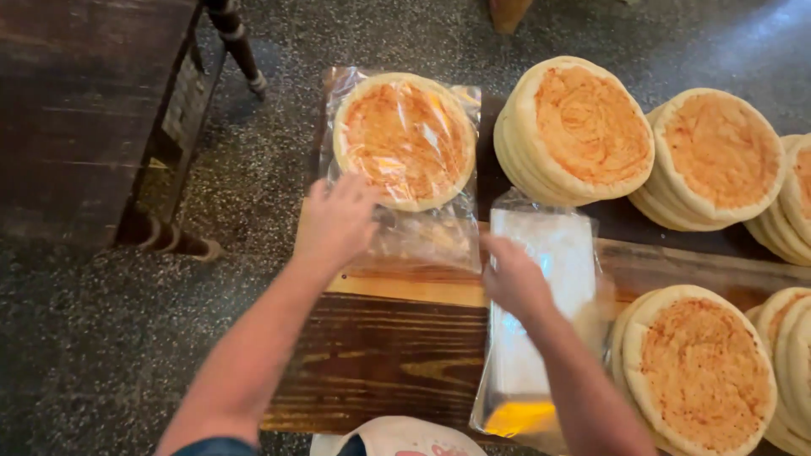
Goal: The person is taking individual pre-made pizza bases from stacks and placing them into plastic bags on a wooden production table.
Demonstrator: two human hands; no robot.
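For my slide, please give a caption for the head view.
Left hand on a bagged flatbread, right hand on empty bags.

One head-worn view, looking steeply down — no second view to overlap with.

You look down from above your own forearms onto a wooden table (380,355), close in: your left hand (336,221) and right hand (514,279) sit mid-frame, arms entering from the bottom edge. The view faces forward and down — the table's far end and speckled floor (84,338) fill the top, a dark wooden cabinet (84,110) upper left, stacked flatbreads (583,127) cut off at right.
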